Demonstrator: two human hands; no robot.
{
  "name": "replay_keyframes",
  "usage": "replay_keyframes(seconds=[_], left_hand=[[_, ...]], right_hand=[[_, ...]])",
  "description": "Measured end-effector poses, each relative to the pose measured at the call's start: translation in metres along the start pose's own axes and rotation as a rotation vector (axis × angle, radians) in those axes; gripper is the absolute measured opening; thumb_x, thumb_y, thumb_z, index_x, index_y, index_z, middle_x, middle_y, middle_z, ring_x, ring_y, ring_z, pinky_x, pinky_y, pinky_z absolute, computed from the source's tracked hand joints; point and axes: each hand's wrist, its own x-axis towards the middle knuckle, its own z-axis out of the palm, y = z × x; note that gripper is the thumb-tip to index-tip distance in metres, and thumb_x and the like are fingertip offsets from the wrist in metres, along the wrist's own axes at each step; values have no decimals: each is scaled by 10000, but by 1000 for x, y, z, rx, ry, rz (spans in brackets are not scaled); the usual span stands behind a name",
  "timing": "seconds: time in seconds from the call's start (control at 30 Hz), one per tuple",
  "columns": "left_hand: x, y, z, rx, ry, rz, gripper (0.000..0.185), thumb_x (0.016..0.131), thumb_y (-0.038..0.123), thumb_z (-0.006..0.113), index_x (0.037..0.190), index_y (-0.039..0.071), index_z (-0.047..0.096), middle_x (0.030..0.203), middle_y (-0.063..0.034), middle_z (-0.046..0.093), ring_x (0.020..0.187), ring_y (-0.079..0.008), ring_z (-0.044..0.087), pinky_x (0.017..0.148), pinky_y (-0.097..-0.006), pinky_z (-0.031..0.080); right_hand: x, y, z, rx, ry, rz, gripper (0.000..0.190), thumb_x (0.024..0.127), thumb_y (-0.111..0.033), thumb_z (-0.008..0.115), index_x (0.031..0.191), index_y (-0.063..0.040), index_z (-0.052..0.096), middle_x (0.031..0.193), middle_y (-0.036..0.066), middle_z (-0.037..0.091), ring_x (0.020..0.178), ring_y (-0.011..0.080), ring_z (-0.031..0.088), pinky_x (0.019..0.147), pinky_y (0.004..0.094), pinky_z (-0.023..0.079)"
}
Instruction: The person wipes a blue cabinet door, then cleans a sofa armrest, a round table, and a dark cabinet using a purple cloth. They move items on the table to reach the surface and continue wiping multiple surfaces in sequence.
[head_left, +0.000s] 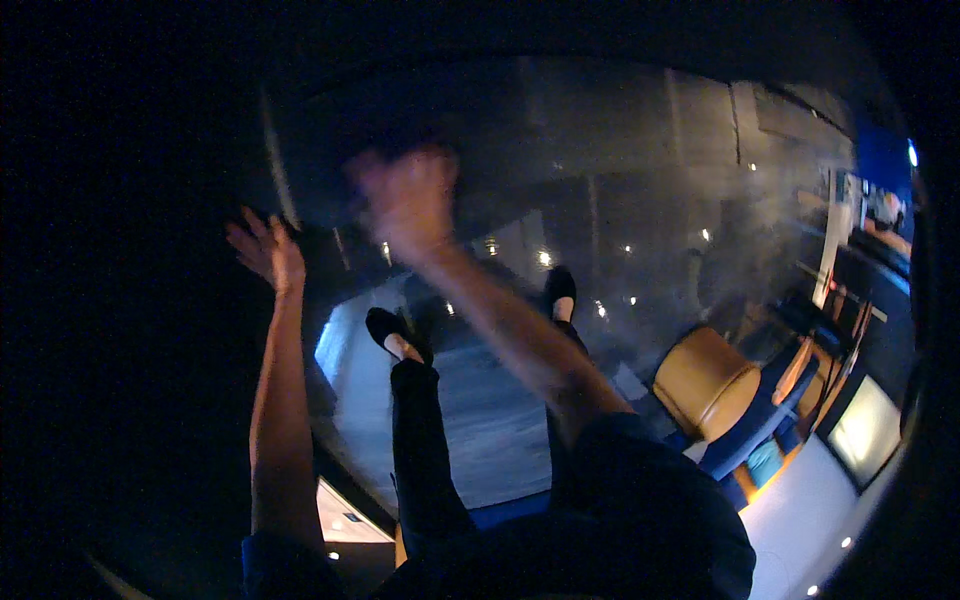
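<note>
My left hand (266, 251) is raised at the left with its fingers spread, against a very dark area. Nothing shows in it. Further right, my right hand (412, 199) reaches forward over the floor, strongly blurred. Its fingers fade into darkness, so whether they hold or touch anything cannot be made out. Below the hands, my two legs in dark trousers (424, 435) stretch forward. One dark shoe (386, 326) is under the gap between my forearms, and the other dark shoe (560, 289) lies right of my right forearm.
A glossy grey floor (495, 450) reflects several small lights. At the right stands a tan upholstered chair (705, 382), near a bright rectangular panel (866, 431) and a pale wall (795, 502). The left side is too dark to read.
</note>
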Motion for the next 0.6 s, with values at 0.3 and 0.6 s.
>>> replay_keyframes(seconds=[0.3,0.6], left_hand=[[-12,144,-31,-74,-103,125,567,979,456,384,1415,95,381,1486,-225,276,1372,-385,267,1106,-521,245],[-84,385,8,15,12,358,692,958,504,366,1471,54,248,1548,-197,127,1416,-417,115,1117,-597,100]], right_hand=[[-1,206,-74,-16,171,201,605,705,-363,739,1265,-238,546,1065,149,533,1071,343,467,1022,580,292],[-132,555,-167,-446,342,829,630,805,-482,615,1371,-254,457,962,197,533,915,386,516,774,486,436]])
